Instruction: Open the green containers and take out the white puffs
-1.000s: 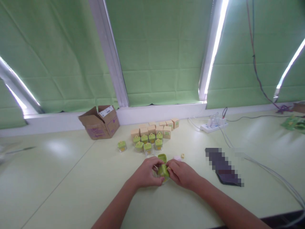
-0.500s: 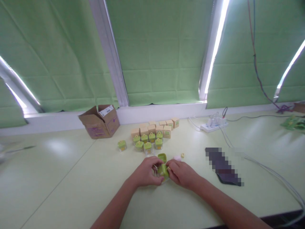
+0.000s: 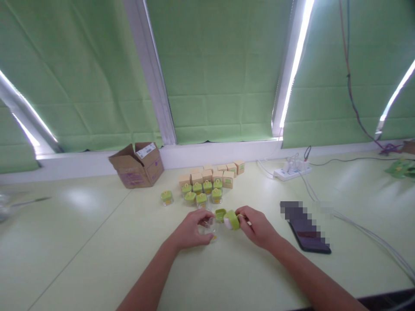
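Left hand clasps a clear jar, I judge light, slick, best side-held; right hand pinches a green lid, apparently by its loop.

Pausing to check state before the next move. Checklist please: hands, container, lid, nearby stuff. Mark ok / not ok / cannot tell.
1. Left hand holds the clear container: ok.
2. Right hand holds the green lid: ok.
3. Lid seated on container: not ok, held apart to its right.
4. Container contents readable: cannot tell, fingers partly cover it.
5. Lid free of the loose green piece on the table: cannot tell, they overlap in view.
6. Phone apart from right hand: ok.
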`<state>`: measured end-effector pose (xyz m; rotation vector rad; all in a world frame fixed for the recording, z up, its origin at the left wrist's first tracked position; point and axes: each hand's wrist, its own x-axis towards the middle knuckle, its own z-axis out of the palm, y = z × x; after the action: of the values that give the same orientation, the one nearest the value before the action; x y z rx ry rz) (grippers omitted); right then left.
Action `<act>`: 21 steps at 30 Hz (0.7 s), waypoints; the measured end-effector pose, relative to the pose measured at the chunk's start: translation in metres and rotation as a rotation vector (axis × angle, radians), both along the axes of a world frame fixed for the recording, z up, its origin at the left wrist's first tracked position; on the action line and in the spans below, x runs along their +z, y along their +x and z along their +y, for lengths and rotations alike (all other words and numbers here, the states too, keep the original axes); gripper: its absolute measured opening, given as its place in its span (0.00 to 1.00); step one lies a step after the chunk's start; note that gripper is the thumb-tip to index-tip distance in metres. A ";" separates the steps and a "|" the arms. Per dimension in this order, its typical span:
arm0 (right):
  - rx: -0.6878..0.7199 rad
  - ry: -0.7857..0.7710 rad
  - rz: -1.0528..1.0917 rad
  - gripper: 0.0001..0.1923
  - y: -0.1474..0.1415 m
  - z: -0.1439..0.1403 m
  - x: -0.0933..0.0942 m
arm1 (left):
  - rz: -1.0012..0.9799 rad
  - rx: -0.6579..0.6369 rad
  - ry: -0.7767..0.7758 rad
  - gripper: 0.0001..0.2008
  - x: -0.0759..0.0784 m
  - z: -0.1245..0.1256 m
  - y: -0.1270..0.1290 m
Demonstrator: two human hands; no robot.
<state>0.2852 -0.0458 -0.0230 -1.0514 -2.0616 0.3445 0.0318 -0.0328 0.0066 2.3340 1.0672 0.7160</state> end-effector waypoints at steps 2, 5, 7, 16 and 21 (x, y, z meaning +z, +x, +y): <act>-0.015 -0.065 0.065 0.08 0.004 0.002 0.000 | 0.023 0.013 0.017 0.20 0.000 0.000 -0.001; -0.029 -0.166 0.157 0.10 0.010 0.007 -0.003 | 0.076 0.041 0.036 0.20 0.000 0.001 -0.002; -0.022 -0.243 0.210 0.12 0.014 0.011 -0.006 | 0.088 0.043 0.023 0.19 0.000 0.002 -0.004; 0.215 -0.554 0.188 0.11 0.019 0.006 -0.001 | 0.117 0.043 -0.012 0.17 0.009 0.002 -0.011; 0.247 -0.495 0.054 0.13 0.016 0.004 0.000 | 0.202 0.060 0.045 0.19 0.010 0.003 -0.015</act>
<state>0.3015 -0.0422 -0.0230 -1.0481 -2.1112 1.0380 0.0165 -0.0299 0.0165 2.4631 1.2231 0.5393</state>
